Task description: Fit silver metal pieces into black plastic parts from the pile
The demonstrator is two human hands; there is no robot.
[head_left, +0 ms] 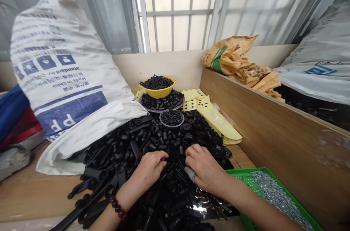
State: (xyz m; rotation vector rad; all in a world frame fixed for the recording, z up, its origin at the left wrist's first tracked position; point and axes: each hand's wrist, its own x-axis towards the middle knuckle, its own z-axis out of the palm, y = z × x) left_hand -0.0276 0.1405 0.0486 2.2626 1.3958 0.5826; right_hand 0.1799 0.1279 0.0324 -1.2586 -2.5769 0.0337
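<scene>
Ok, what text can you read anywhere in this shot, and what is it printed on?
"Made in China": white woven sack, appears mirrored.
"Standard": same sack, mirrored.
"PP": sack's blue band, mirrored.
Smaller lines on that sack: too blurred to read.
Blue print on the right sack: unreadable.
Orange bag: print unreadable.

Wooden bench top (32, 194), light brown, bare at left front. Big heap of black plastic parts (153, 158) spread across middle. White woven sack (68, 78) with blue print leaning at left, mouth touching heap. Green perforated tray (243, 176) at right front, holding silvery metal bits. Stack of yellow sheets (216, 118) behind heap, along wooden side board (273, 132). Round tray of black parts (164, 101) at back, yellow bowl (158, 92) resting on it. Small clear dish (171, 118) on heap.
</scene>
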